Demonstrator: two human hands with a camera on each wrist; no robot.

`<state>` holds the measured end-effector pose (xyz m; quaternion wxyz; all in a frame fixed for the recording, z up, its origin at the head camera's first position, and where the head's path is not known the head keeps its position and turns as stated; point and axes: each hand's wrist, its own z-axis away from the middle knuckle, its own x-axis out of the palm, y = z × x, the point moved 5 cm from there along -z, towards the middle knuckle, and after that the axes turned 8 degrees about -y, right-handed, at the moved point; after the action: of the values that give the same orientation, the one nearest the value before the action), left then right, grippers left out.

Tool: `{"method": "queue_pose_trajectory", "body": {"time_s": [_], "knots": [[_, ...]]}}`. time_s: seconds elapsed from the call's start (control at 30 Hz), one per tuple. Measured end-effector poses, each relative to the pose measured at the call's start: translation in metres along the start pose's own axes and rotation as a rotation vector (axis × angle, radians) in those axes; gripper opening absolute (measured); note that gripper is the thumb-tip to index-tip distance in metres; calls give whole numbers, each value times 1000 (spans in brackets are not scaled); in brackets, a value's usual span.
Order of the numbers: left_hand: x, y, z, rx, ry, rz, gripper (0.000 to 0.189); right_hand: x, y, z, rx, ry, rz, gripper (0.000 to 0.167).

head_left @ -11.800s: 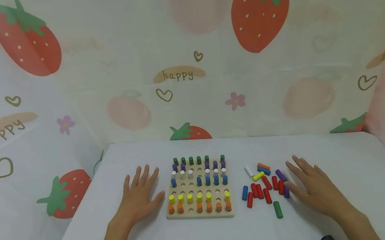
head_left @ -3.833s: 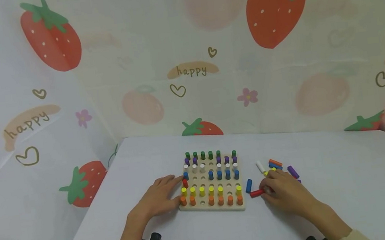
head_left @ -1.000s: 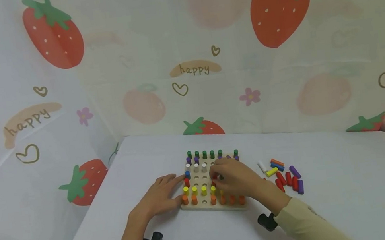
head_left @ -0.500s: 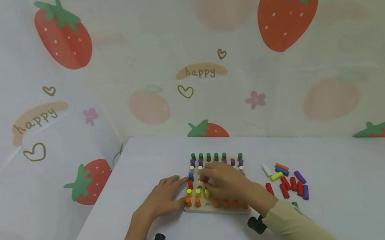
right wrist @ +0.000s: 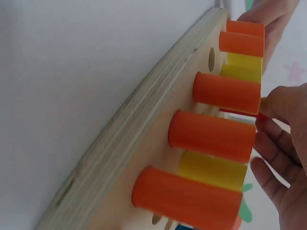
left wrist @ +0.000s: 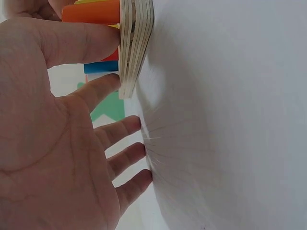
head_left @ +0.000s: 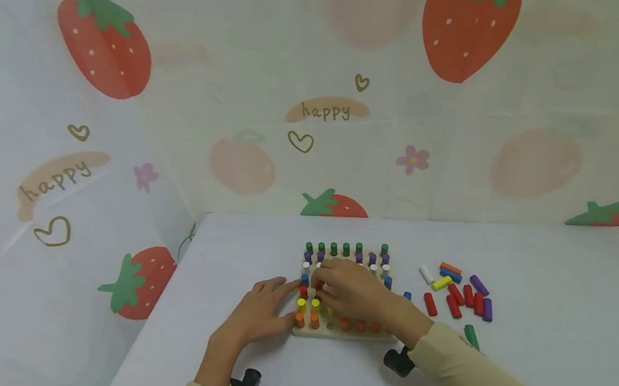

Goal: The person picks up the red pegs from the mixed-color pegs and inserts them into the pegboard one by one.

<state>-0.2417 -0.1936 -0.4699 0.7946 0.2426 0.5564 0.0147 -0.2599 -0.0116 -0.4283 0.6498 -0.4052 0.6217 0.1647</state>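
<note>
A wooden pegboard (head_left: pixel 327 334) stands on the white table with rows of coloured pegs in its holes. My left hand (head_left: pixel 257 315) lies at its left side, fingers mostly straight; in the left wrist view the thumb (left wrist: pixel 88 42) and forefinger touch the board's edge. My right hand (head_left: pixel 350 284) reaches over the board and pinches a red peg (right wrist: pixel 262 116) between thumb and fingertips, just behind the yellow row. To its left, a red peg (head_left: pixel 303 291) stands in the row's first hole. The right hand hides much of the board's middle.
To the board's right lie loose pegs: several red pegs (head_left: pixel 430 304), a green peg (head_left: pixel 471 336), a yellow peg (head_left: pixel 442 283), a white peg (head_left: pixel 426 274), and blue, orange and purple ones. A strawberry-print cloth (head_left: pixel 246 52) hangs behind the table.
My right hand went from the loose pegs onto the board with a red peg, lately sliding left over it. One red peg now stands in the board. My left hand moved against the board's edge.
</note>
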Motion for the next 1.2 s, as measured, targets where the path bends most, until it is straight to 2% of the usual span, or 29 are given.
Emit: {"method": "queue_pose_trajectory", "body": {"time_s": [0.17, 0.5, 0.7, 1.07, 1.2], "knots": [[-1, 1, -1, 3, 3, -3, 64, 1, 1, -2, 34, 17, -1, 12], [-2, 1, 1, -7, 2, 4, 65, 3, -4, -2, 20, 41, -22, 11], [0, 1, 0, -12, -8, 1, 65, 8, -3, -1, 54, 58, 12, 11], [2, 2, -2, -9, 3, -9, 65, 11, -1, -4, 158, 64, -32, 14], [1, 2, -2, -15, 11, -10, 65, 10, -1, -5, 160, 53, -53, 13]]}}
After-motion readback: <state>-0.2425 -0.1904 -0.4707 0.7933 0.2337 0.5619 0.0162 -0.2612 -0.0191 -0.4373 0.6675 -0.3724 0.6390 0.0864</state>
